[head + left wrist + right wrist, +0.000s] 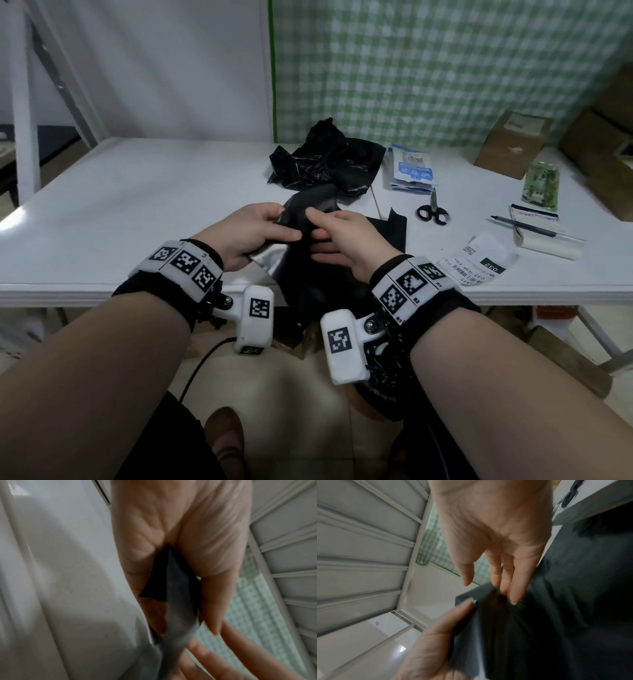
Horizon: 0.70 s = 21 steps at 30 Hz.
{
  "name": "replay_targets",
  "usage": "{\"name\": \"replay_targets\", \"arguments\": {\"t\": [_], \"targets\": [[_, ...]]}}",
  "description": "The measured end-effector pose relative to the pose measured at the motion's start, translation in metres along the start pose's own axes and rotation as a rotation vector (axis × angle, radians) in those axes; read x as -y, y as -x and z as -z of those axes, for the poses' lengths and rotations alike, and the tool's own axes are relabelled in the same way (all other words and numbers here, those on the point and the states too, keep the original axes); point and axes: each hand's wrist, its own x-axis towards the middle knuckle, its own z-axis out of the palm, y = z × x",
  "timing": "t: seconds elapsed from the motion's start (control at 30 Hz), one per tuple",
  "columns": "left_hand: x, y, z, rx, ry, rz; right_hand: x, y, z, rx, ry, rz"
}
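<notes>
A black plastic bag (301,274) hangs over the front edge of the white table (137,212). My left hand (274,226) pinches its upper part between thumb and fingers; the left wrist view shows the bag (175,588) wedged in that pinch of my left hand (180,615). My right hand (325,236) is right beside it, and in the right wrist view its straight fingers (513,588) touch the bag's (522,628) top edge. The right thumb (467,577) stays off the bag. My left hand (436,635) shows there too.
Behind my hands lies a crumpled black bag (329,161). To the right are blue-and-white packets (411,168), scissors (432,212), a shipping label (479,263), a pen (524,226) across a notepad (548,246), a green pouch (541,185) and a cardboard box (510,144).
</notes>
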Motion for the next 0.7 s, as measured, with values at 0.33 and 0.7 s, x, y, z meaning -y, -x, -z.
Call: {"name": "replay_targets", "arguments": {"t": [0.33,0.7], "targets": [[-0.009,0.004,-0.022,-0.191,0.13,-0.083,0.0,0.013,0.003,-0.008,-0.049,0.042],[-0.008,0.012,-0.033,0.048,-0.049,-0.016,0.002,0.02,0.006,-0.068,-0.059,0.018]]}}
